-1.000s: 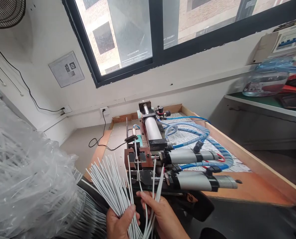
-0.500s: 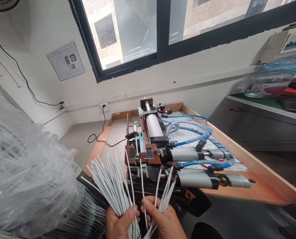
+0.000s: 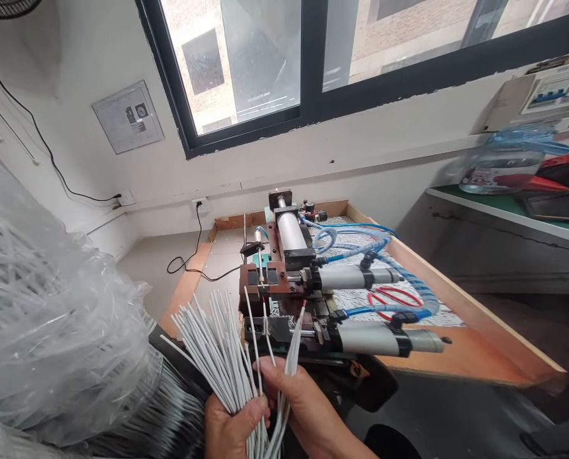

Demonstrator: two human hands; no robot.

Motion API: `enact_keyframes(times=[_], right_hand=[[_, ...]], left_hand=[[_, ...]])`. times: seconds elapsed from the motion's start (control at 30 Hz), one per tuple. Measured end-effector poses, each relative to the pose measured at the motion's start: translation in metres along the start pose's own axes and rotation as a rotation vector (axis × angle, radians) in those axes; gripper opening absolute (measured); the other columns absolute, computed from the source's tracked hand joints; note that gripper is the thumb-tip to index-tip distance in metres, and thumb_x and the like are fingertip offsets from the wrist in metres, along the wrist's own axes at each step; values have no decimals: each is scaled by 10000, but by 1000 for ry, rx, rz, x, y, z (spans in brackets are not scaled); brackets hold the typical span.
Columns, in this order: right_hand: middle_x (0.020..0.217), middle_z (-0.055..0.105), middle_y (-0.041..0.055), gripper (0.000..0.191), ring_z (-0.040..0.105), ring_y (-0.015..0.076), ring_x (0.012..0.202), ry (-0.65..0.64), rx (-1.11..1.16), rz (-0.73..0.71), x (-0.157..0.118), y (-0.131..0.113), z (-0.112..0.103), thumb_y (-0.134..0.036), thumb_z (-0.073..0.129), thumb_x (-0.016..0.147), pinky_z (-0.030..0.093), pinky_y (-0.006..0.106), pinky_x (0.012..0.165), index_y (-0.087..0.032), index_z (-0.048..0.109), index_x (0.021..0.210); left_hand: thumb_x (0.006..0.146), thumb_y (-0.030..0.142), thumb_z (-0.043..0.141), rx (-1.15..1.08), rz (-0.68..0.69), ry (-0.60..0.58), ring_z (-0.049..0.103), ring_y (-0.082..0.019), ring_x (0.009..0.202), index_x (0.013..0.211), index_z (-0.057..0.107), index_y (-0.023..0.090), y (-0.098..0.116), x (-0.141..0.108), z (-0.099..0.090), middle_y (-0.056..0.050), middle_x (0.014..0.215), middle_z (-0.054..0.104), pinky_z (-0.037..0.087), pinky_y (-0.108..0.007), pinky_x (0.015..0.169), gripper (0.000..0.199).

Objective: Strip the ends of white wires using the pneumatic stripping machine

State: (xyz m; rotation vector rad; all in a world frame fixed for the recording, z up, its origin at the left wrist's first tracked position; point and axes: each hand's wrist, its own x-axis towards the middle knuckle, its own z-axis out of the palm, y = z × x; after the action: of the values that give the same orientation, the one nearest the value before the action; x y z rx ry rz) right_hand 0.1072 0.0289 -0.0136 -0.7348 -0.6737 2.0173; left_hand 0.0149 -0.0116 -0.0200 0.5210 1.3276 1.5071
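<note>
My left hand point(image 3: 234, 424) is wrapped round a fanned bundle of white wires point(image 3: 222, 357) at bottom centre. Close beside it on the right, my right hand point(image 3: 296, 395) is closed on a smaller group of white wires point(image 3: 292, 344), one with a red tip. Between thumb and fingers it also pinches a single wire point(image 3: 268, 335), whose red end reaches the jaws of a pneumatic machine point(image 3: 265, 290). Silver cylinders point(image 3: 370, 338) extend to the machine's right.
Clear plastic wrapping point(image 3: 64, 319) over more wires fills the left side. A wooden-edged tray point(image 3: 494, 331) surrounds the machine, with blue hoses point(image 3: 420, 290) in it. On the right, a shelf point(image 3: 499, 207) holds a plastic container point(image 3: 501, 162).
My right hand has moved left and slightly up, bringing the single wire to the machine's jaws. Its other wires are bunched closer together. The upper front cylinder has shifted left.
</note>
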Motion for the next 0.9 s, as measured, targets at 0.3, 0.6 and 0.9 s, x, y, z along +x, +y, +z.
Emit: enact_keyframes(times=[0.3, 0.6, 0.9], right_hand=[[510, 548, -9, 327, 405, 59, 410, 280, -72, -99, -18, 14, -9, -420, 711, 547, 291, 179, 412, -127, 582, 609], [425, 517, -22, 359, 357, 52, 360, 349, -65, -94, -18, 19, -14, -456, 725, 487, 233, 177, 384, -133, 584, 557], [474, 501, -31, 283, 409, 73, 399, 182, -37, -22, -14, 8, -9, -405, 673, 592, 261, 189, 412, -143, 573, 627]], left_hand=[[451, 286, 740, -5, -62, 103, 580, -182, 455, 598, 648, 121, -8, 3, -10, -49, 474, 649, 451, -293, 493, 240], [464, 298, 734, 39, -29, 119, 562, -175, 411, 596, 611, 131, -11, 3, -12, -50, 435, 639, 436, -287, 458, 247], [469, 256, 723, 41, 3, 39, 513, -143, 374, 554, 623, 128, -15, 4, -13, -31, 403, 607, 399, -260, 418, 184]])
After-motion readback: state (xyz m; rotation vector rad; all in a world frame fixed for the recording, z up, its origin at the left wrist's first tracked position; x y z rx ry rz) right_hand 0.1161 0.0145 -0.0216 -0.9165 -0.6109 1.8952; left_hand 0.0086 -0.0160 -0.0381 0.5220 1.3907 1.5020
